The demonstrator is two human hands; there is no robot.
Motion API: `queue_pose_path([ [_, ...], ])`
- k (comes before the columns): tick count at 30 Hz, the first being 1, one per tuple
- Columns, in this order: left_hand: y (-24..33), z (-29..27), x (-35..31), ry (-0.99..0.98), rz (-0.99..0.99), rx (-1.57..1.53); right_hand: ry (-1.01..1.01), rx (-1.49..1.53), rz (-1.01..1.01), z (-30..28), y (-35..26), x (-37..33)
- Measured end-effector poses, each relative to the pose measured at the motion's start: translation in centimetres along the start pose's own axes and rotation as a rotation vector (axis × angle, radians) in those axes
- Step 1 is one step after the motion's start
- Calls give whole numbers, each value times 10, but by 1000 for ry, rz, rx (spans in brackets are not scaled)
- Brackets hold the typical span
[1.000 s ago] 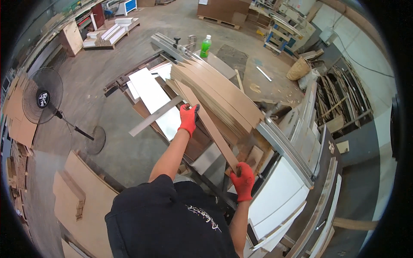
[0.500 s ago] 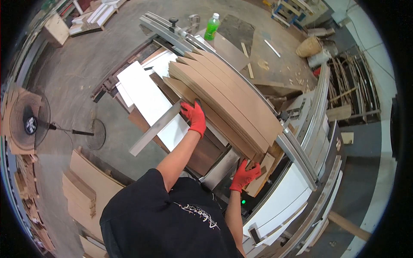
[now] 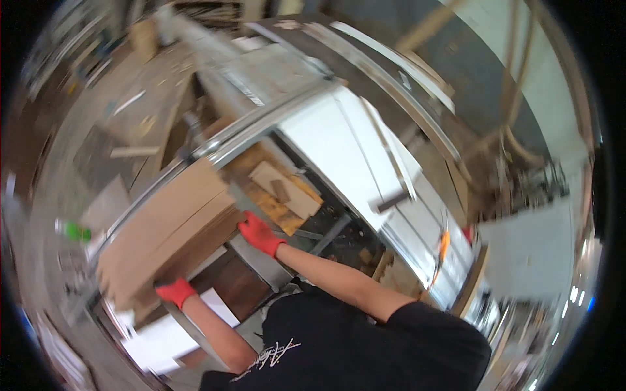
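Note:
A stack of long brown boards [image 3: 173, 218] with jagged far-left ends lies slantwise on the saw bench at the left. My left hand [image 3: 175, 292], in a red glove, grips the near edge of the stack towards its jagged end. At the stack's right end my right hand [image 3: 261, 236], also red-gloved, has its fingers closed on the board ends. Motion blur hides the fingertips, and how many boards they hold cannot be seen. Below my left hand lie a white panel [image 3: 155, 348] and a grey metal strip, partly hidden by my forearm.
A metal rail [image 3: 244, 135] runs along the far side of the stack. Wood offcuts [image 3: 287, 189] lie beyond my right hand. A white sliding table [image 3: 339, 140] stretches to the right, with an orange-handled tool [image 3: 443, 247]. A green bottle [image 3: 77, 231] stands far left.
My view has swung to the right, so the stack and both hands appear further left, with more of the white table showing. Both hands remain at the stack's near edge and right end.

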State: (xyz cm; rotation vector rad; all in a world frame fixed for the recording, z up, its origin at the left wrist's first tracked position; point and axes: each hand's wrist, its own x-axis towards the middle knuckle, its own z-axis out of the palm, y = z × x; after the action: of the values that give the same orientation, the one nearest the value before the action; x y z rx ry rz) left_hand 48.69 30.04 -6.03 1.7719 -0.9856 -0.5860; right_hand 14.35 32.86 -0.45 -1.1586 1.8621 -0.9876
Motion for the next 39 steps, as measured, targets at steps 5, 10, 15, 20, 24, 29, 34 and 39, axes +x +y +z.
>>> queue_pose_path([
  [5, 48, 22, 12, -140, -79, 759, -130, -9, -34, -40, 11, 1],
  [10, 86, 31, 6, -186, 49, 1134, -62, 50, -86, -76, 27, -32],
  [15, 124, 92, -66, 38, 276, 1043, 288, 188, -79, -204, 64, -125],
  [20, 178, 171, -164, 87, 449, 577, 1072, 39, 12, -363, 160, -289],
  [24, 242, 263, -264, -12, 593, 15, 1694, -594, 368, -469, 267, -481],
  [29, 301, 308, -424, -451, 721, -572, 2042, -559, 1040, -491, 311, -680],
  [34, 325, 258, -648, -1276, 316, -603, 2622, 755, 659, -404, 344, -744],
  [39, 335, 200, -752, -1624, 459, -571, 2019, 2085, 15, -399, 374, -716],
])
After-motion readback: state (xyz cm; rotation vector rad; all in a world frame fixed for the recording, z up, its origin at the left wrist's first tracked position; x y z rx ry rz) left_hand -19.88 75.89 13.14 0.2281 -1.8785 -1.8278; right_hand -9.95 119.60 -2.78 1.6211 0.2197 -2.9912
